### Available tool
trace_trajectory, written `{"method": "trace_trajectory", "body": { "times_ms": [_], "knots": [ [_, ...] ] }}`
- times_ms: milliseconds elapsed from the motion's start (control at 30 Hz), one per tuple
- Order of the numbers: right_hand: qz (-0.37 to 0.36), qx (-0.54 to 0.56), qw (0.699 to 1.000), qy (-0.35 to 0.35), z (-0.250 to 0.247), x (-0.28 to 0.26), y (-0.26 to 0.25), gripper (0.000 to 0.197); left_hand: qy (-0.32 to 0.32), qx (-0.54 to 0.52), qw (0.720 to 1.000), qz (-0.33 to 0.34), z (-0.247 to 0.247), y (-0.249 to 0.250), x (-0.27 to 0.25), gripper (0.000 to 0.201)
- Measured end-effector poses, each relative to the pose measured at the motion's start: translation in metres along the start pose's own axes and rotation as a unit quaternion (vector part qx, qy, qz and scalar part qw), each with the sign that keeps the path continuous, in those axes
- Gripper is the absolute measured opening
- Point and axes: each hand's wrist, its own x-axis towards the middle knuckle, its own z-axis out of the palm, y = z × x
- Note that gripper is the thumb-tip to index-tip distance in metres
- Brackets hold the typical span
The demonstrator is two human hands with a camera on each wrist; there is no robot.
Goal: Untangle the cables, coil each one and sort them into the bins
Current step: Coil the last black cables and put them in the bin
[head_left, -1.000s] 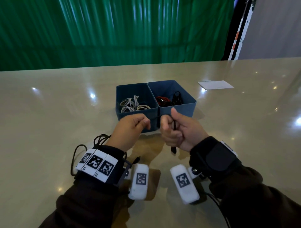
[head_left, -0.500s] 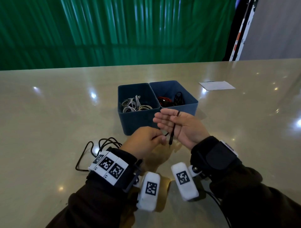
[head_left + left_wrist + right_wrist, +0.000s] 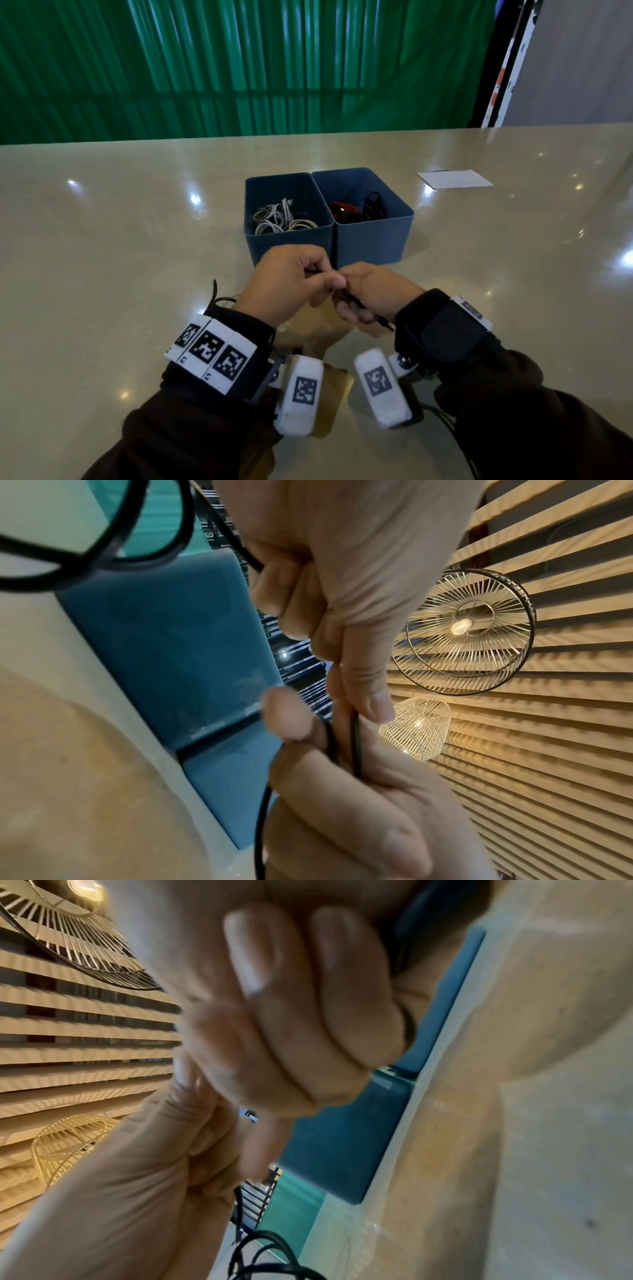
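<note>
A thin black cable (image 3: 352, 298) runs between both hands just in front of the two blue bins. My left hand (image 3: 291, 281) pinches the black cable (image 3: 356, 739) between thumb and fingers. My right hand (image 3: 373, 294) curls round the cable, whose plug end (image 3: 385, 323) pokes out near the wrist. Loose loops of the cable (image 3: 219, 298) trail behind the left wrist, and these loops (image 3: 267, 1259) show low in the right wrist view. The left bin (image 3: 291, 246) holds white coiled cables (image 3: 281, 219). The right bin (image 3: 373, 240) holds red and black coils (image 3: 356, 210).
A white sheet of paper (image 3: 454, 179) lies on the glossy beige table (image 3: 102, 257) at the back right. A green curtain hangs behind the table's far edge. Both bins stand side by side, touching, right beyond my hands.
My right hand, open with the cable across its palm half a second ago, has curled round it. The left hand has moved up against the right and pinches the cable there.
</note>
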Motion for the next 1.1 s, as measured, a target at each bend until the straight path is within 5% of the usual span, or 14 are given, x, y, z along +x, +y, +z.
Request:
{"method": "trace_trajectory", "body": {
  "times_ms": [133, 300, 500, 767, 900, 1100],
  "knots": [
    [-0.019, 0.092, 0.992, -0.081, -0.005, 0.002, 0.002, 0.067, 0.043, -0.001, 0.999, 0.0, -0.004, -0.007, 0.004, 0.024],
    [-0.071, 0.236, 0.962, -0.12, -0.007, -0.001, 0.002, 0.047, 0.061, 0.001, 0.998, 0.002, -0.007, -0.013, 0.006, 0.024],
    [-0.153, 0.347, 0.915, -0.138, -0.008, 0.001, 0.004, 0.035, -0.016, -0.015, 0.999, -0.042, 0.004, -0.021, 0.007, 0.019],
    [-0.111, 0.319, 0.938, -0.078, -0.008, 0.005, 0.009, 0.025, -0.022, 0.025, 0.998, -0.055, 0.005, -0.022, 0.007, 0.029],
    [-0.07, 0.339, 0.929, -0.13, -0.007, 0.005, 0.008, 0.031, -0.024, 0.033, 0.998, -0.051, 0.007, -0.024, 0.006, 0.035],
    [-0.029, 0.293, 0.935, -0.196, -0.004, 0.003, 0.006, 0.051, 0.123, 0.031, 0.991, -0.044, 0.004, -0.023, 0.007, 0.027]
  ]
}}
